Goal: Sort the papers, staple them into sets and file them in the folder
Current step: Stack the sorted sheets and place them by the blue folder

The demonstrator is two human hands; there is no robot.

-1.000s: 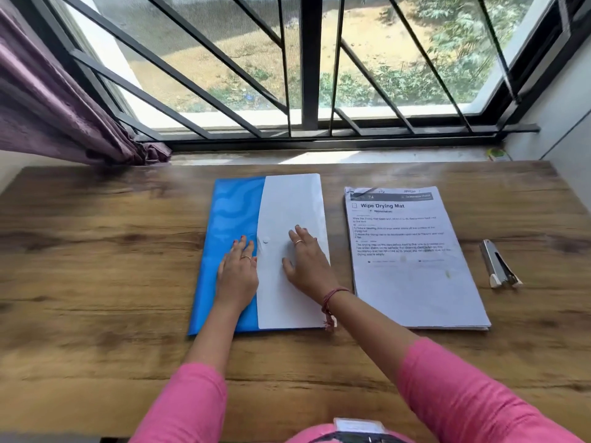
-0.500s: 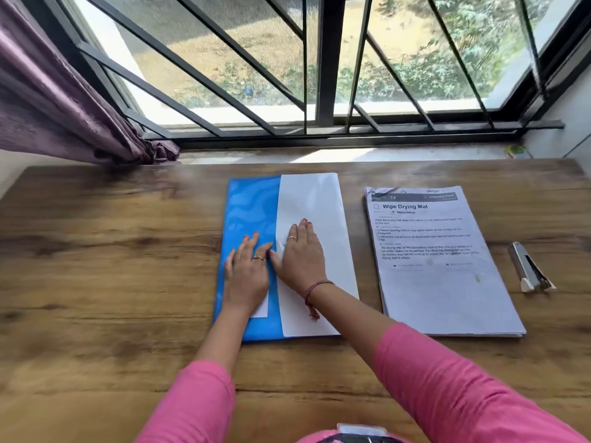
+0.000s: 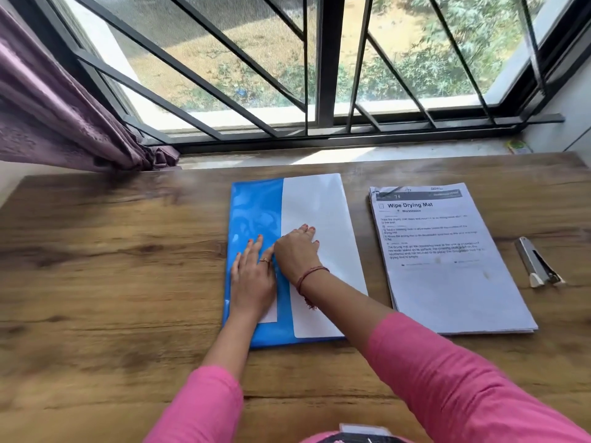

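A blue folder (image 3: 252,212) with a white flap (image 3: 323,206) lies flat in the middle of the wooden table (image 3: 112,266). My left hand (image 3: 252,279) rests flat on the blue part, fingers straight, over a small white strip. My right hand (image 3: 295,252) lies beside it at the white flap's left edge, fingers extended on the flap; its thumb side is hidden against my left hand. To the right sits a stack of printed papers (image 3: 447,276) headed "Wipe Drying Mat". A silver stapler (image 3: 537,263) lies further right.
A barred window (image 3: 319,75) runs behind the table and a purple curtain (image 3: 64,116) hangs at the left. A small yellow-green item (image 3: 518,145) sits on the sill at the right. Bare wood stretches left of the folder.
My right hand slid left across the white flap until it met my left hand at the flap's edge. The camera view shifted, so everything appears further right.
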